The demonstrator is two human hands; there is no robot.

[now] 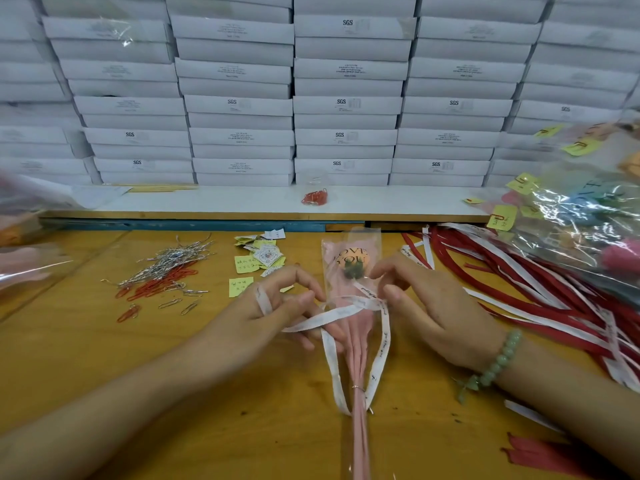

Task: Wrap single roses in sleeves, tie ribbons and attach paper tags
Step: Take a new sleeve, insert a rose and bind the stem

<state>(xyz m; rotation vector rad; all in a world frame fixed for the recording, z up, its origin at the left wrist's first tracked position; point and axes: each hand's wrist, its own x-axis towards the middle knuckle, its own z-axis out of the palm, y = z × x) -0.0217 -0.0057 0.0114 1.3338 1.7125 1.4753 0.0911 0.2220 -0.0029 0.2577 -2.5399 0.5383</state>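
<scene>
Currently tying: has sleeved rose (350, 271) flat mid-table (207, 393), bloom far, stem near, for two-handed access. Pinches white ribbon (341, 312) at sleeve neck with left hand (277, 306), looped over one finger, probably for tension; pinches other end with right hand (426, 306). Leaves paper tags (258, 259) just far-left, within reach.

**Surroundings of the work surface**

Flat white boxes (346, 105) are stacked in columns across the whole background; "SGS" is printed on several of them. A white ledge (242, 202) is seen at their foot. On it are laid a small clear bag of red paper clips (315, 197) and, further left, a few pale wooden sticks (162, 187). A blue strip (190, 225) is visible beneath the ledge. On the wooden table (86, 358), a loose heap of silver and red paper clips (166, 271) is spread at the left. A green bead bracelet (498, 362) is seen at lower right.
</scene>
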